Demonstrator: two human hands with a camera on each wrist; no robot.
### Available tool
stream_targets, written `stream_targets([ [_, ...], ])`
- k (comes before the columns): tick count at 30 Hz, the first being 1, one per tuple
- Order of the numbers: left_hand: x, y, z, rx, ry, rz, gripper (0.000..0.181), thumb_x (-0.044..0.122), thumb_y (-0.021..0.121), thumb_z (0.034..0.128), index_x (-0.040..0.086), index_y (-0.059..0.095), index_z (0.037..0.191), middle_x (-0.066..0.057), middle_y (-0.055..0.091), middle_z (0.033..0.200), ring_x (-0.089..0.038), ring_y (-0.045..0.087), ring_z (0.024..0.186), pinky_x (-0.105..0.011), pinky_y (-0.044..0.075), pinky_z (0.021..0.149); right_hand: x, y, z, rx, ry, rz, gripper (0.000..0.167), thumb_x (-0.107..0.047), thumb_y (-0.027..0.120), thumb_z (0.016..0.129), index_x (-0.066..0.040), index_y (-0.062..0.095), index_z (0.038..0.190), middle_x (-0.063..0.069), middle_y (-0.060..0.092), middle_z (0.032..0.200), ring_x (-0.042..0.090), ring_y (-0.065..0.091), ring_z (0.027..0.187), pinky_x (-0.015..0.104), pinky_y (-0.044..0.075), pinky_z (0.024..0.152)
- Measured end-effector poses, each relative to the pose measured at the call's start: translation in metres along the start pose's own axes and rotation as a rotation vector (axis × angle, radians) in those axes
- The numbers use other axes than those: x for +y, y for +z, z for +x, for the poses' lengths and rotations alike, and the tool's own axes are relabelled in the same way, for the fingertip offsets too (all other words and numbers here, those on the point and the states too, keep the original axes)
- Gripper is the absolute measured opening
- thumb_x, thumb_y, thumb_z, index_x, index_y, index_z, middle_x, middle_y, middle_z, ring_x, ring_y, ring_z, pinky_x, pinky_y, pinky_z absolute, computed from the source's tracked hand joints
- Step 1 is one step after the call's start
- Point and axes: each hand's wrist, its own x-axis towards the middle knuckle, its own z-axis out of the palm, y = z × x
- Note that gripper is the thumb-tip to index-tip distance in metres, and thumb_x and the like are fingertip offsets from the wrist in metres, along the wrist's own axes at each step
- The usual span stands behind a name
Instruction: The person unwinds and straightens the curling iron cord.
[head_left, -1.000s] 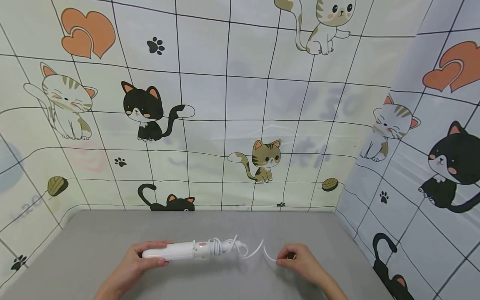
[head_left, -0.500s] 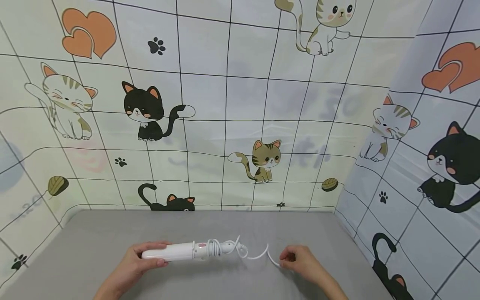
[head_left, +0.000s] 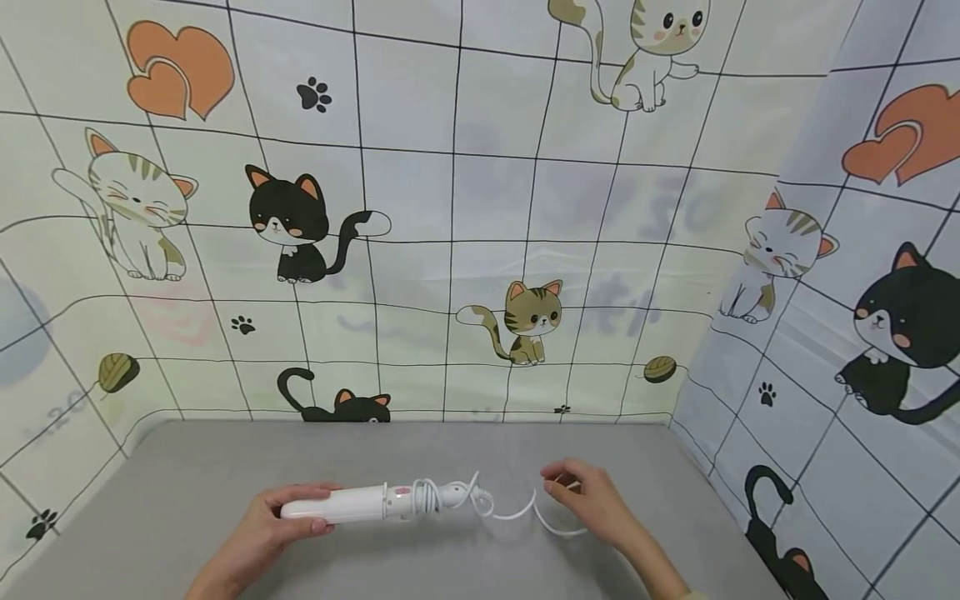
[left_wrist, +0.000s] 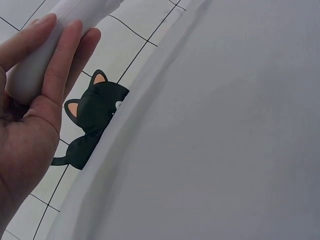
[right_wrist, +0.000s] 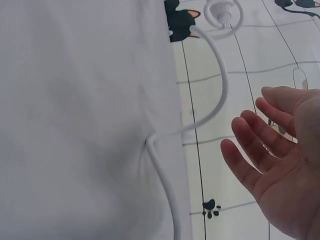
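Note:
My left hand point(head_left: 266, 532) grips the smooth, rounded end of a white hair iron point(head_left: 352, 504), thumb on the near side and fingers on the far side. The iron lies level above the grey table, a pinkish spot on its body. Its white cord point(head_left: 513, 517) is wound round the right end and trails off with a kink. Beside that loose stretch is my right hand point(head_left: 600, 504), fingers loosely bent and nothing held. The right wrist view shows the cord point(right_wrist: 165, 180) apart from the right hand point(right_wrist: 285, 165). The cord's far end is out of sight.
A grey tabletop point(head_left: 420, 567) spreads under both hands. Behind it and at both sides hangs a white sheet point(head_left: 412, 192) with black grid lines, cartoon cats and hearts.
My right hand has let go of the cord and moved slightly up and left, its fingers loosening. The cord hangs lower on the right. The left hand and the iron have barely moved.

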Motion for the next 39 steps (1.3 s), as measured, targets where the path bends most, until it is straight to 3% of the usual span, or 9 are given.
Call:
stream_targets([
  [4, 0.002, 0.001, 0.0, 0.014, -0.02, 0.009, 0.04, -0.018, 0.066, 0.0875, -0.002, 0.071, 0.123, -0.005, 0.069, 0.131, -0.016, 0.064, 0.112, -0.041, 0.061, 0.092, -0.005, 0.009, 0.003, 0.008, -0.087, 0.001, 0.016, -0.013, 0.072, 0.096, -0.003, 0.073, 0.109, 0.012, 0.074, 0.105, 0.015, 0.067, 0.093, 0.032, 0.06, 0.081],
  [10, 0.002, -0.001, -0.001, 0.017, -0.012, 0.003, 0.04, -0.019, 0.066, 0.087, 0.0, 0.073, 0.122, -0.004, 0.07, 0.13, -0.016, 0.064, 0.112, -0.041, 0.061, 0.091, -0.006, 0.025, 0.005, -0.023, -0.191, -0.062, 0.018, -0.016, 0.072, 0.096, -0.008, 0.075, 0.112, 0.005, 0.075, 0.111, 0.024, 0.067, 0.108, 0.051, 0.057, 0.093],
  [17, 0.002, -0.002, 0.0, -0.006, 0.019, 0.004, 0.041, -0.02, 0.065, 0.0873, 0.0, 0.073, 0.123, -0.005, 0.07, 0.13, -0.016, 0.064, 0.113, -0.042, 0.061, 0.091, -0.004, 0.039, 0.007, -0.073, -0.263, -0.06, 0.015, -0.013, 0.072, 0.095, -0.007, 0.076, 0.108, 0.004, 0.075, 0.112, 0.023, 0.068, 0.108, 0.04, 0.057, 0.095],
  [24, 0.005, -0.002, -0.002, 0.014, -0.004, -0.004, 0.042, -0.019, 0.065, 0.0876, 0.002, 0.073, 0.123, -0.001, 0.069, 0.131, -0.015, 0.063, 0.114, -0.042, 0.061, 0.091, -0.004, 0.039, 0.006, -0.172, -0.187, -0.049, 0.017, -0.022, 0.075, 0.094, -0.01, 0.077, 0.107, -0.002, 0.074, 0.11, 0.017, 0.066, 0.107, 0.04, 0.056, 0.092],
  [29, 0.004, -0.003, -0.003, 0.008, 0.001, -0.016, 0.043, -0.019, 0.064, 0.0879, 0.003, 0.073, 0.123, 0.0, 0.069, 0.131, -0.015, 0.063, 0.114, -0.042, 0.06, 0.092, 0.001, 0.038, 0.008, -0.2, -0.242, -0.101, 0.011, -0.018, 0.077, 0.093, -0.01, 0.079, 0.1, -0.004, 0.074, 0.099, 0.01, 0.066, 0.095, 0.034, 0.059, 0.083],
  [34, 0.004, -0.004, -0.004, 0.008, -0.005, -0.026, 0.044, -0.019, 0.064, 0.088, 0.005, 0.074, 0.123, 0.002, 0.069, 0.131, -0.014, 0.063, 0.114, -0.041, 0.06, 0.092, 0.001, 0.039, 0.009, -0.159, -0.325, -0.19, 0.007, -0.015, 0.077, 0.093, -0.01, 0.081, 0.095, -0.006, 0.075, 0.091, 0.003, 0.065, 0.085, 0.028, 0.059, 0.073],
  [39, 0.004, -0.004, -0.004, 0.02, -0.009, -0.018, 0.043, -0.018, 0.066, 0.0878, 0.005, 0.074, 0.123, 0.001, 0.069, 0.131, -0.014, 0.063, 0.114, -0.041, 0.06, 0.092, 0.001, 0.039, 0.008, -0.084, -0.351, -0.288, 0.004, -0.014, 0.078, 0.09, -0.01, 0.08, 0.092, -0.004, 0.076, 0.088, 0.0, 0.064, 0.08, 0.024, 0.058, 0.068],
])
